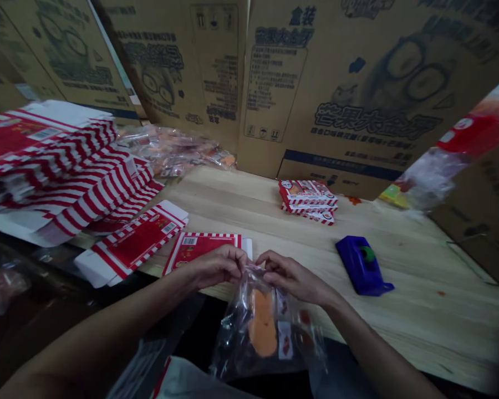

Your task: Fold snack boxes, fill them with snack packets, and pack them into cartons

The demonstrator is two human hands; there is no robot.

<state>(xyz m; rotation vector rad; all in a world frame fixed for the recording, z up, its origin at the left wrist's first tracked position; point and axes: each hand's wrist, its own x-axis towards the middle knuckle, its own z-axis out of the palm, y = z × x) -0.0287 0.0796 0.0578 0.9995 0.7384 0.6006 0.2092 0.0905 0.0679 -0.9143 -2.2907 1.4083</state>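
Head view: well to the left of the clear bag (240, 324) is a pile of striped cartons (87, 183), with a heap of clear packets (170, 147) behind it. A flat carton (135, 238) lies nearer the bag, and a second carton (203, 244) just beyond its upper left. The left hand (228, 265) pinches the bag's top edge; the bag hangs at the worktop (424, 310) edge, an orange piece (263, 327) inside. The right hand (279, 271) pinches the same edge. Beyond the bag to the right sit small boxes (307, 199), then a blue dispenser (362, 265). The step in hand seems to be working the bag's mouth; the next move calls for fine fingertip control there, with the bag upright.
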